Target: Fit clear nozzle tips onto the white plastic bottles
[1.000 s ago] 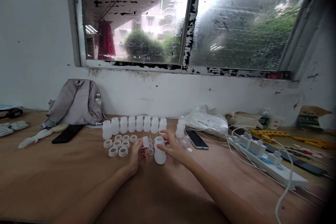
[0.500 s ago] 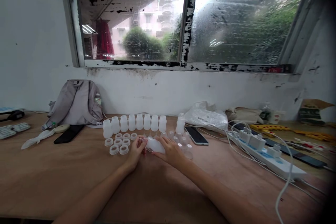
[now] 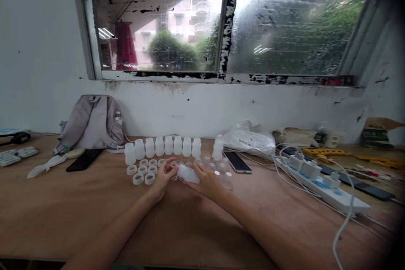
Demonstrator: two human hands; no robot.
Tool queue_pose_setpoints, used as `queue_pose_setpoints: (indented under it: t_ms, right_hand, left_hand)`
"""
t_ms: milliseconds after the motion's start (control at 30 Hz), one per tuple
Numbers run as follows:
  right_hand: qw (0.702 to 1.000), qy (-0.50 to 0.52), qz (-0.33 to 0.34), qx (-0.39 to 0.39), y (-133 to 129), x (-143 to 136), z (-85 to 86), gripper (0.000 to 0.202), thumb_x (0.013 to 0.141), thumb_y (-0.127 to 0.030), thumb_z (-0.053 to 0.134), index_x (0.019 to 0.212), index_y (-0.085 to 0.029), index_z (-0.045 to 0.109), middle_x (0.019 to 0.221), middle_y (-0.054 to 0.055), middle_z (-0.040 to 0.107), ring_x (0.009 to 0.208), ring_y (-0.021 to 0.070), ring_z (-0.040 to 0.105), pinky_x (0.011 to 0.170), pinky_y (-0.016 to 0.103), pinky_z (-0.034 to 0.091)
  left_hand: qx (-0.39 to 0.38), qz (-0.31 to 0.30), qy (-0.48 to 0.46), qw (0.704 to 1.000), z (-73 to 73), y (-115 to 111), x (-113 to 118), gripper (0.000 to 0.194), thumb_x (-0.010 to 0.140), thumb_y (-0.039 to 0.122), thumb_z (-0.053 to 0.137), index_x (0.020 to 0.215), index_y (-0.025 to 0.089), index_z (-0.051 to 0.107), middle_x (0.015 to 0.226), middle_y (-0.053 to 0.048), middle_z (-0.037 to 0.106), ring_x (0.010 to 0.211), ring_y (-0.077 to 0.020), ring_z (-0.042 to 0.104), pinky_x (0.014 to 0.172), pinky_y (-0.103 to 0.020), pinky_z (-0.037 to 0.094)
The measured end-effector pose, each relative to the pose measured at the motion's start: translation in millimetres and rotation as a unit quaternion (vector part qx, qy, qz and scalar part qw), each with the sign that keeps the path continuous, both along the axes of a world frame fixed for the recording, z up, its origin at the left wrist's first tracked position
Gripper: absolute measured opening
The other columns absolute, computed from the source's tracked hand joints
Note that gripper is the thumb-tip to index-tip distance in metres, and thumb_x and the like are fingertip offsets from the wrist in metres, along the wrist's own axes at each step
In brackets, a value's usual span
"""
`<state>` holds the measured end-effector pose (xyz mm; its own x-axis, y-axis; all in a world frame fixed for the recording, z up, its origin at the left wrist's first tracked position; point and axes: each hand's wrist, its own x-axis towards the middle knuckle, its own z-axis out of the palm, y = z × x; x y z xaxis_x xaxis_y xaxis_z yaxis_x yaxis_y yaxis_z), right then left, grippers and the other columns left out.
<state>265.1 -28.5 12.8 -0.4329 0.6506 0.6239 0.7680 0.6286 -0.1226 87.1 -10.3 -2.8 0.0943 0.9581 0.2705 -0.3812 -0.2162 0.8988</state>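
A frosted white baby bottle (image 3: 189,174) lies tilted nearly on its side between my hands, just above the table. My right hand (image 3: 207,180) is wrapped round its body from the right. At its left end, the fingers of my left hand (image 3: 166,176) are closed on it and hide its mouth. Left of that hand lie several translucent collar rings (image 3: 138,178). Clear teats (image 3: 181,163) stand behind the hands, partly covered. Several clear domed caps (image 3: 217,173) sit beside my right hand.
Several open bottles (image 3: 168,145) line the back, with a capped bottle (image 3: 217,147) to their right. A phone (image 3: 238,162), plastic bag (image 3: 249,139) and cabled power strip (image 3: 325,192) lie right. A backpack (image 3: 90,122) and black phone (image 3: 84,160) are left.
My left fingers have shifted slightly and spread a little at the bottle's end. My right hand keeps the bottle in nearly the same place. The view has moved slightly.
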Motion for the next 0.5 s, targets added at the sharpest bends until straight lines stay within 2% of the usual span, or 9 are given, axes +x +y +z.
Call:
queue_pose_setpoints:
  t_ms: [100,200,267,367,500]
  right_hand:
    - [1.0,0.004,-0.014,-0.001,0.8,0.6,-1.3,0.043,0.073,-0.044,0.058,0.108,-0.02,0.049,0.094,0.009,0.062,0.086,0.024,0.058,0.074,0.034,0.044]
    - [1.0,0.006,-0.016,-0.004,1.7,1.9,-2.4,0.042,0.074,-0.043,0.057,0.108,-0.021,0.049,0.095,0.009,0.062,0.086,0.0237,0.058,0.075,0.034,0.044]
    - [1.0,0.007,-0.017,-0.008,2.1,2.5,-3.0,0.042,0.073,-0.044,0.057,0.108,-0.021,0.049,0.096,0.009,0.062,0.085,0.0237,0.058,0.073,0.034,0.044]
    - [1.0,0.008,-0.023,-0.01,1.9,2.3,-3.1,0.044,0.072,-0.044,0.058,0.109,-0.02,0.049,0.095,0.009,0.062,0.085,0.0242,0.058,0.072,0.034,0.044]
    - [0.999,-0.034,-0.014,0.007,-0.2,0.3,-2.9,0.042,0.073,-0.043,0.058,0.107,-0.02,0.05,0.094,0.01,0.062,0.088,0.0254,0.057,0.077,0.036,0.043]
  left_hand:
    - [0.009,-0.025,-0.037,0.999,0.1,0.9,-1.9,0.043,0.058,0.021,0.071,0.098,0.018,0.055,0.093,-0.004,0.059,0.084,-0.0136,0.055,0.074,-0.023,0.042]
    - [-0.019,0.001,-0.015,1.0,-0.2,1.8,-2.6,0.041,0.061,0.026,0.07,0.097,0.017,0.055,0.081,-0.002,0.06,0.075,-0.0122,0.057,0.069,-0.023,0.043]
    - [-0.028,-0.015,0.0,0.999,-0.7,2.5,-2.2,0.047,0.059,0.026,0.072,0.101,0.017,0.052,0.078,-0.001,0.061,0.074,-0.0129,0.058,0.07,-0.025,0.043]
    - [-0.01,-0.034,-0.018,0.999,-1.2,3.0,-2.0,0.055,0.056,0.023,0.074,0.104,0.019,0.05,0.092,-0.004,0.062,0.085,-0.0151,0.058,0.076,-0.026,0.043]
    - [-0.038,0.0,0.042,0.998,-1.6,3.7,-4.7,0.049,0.06,0.031,0.072,0.102,0.016,0.05,0.074,-0.002,0.062,0.071,-0.0141,0.059,0.067,-0.026,0.044]
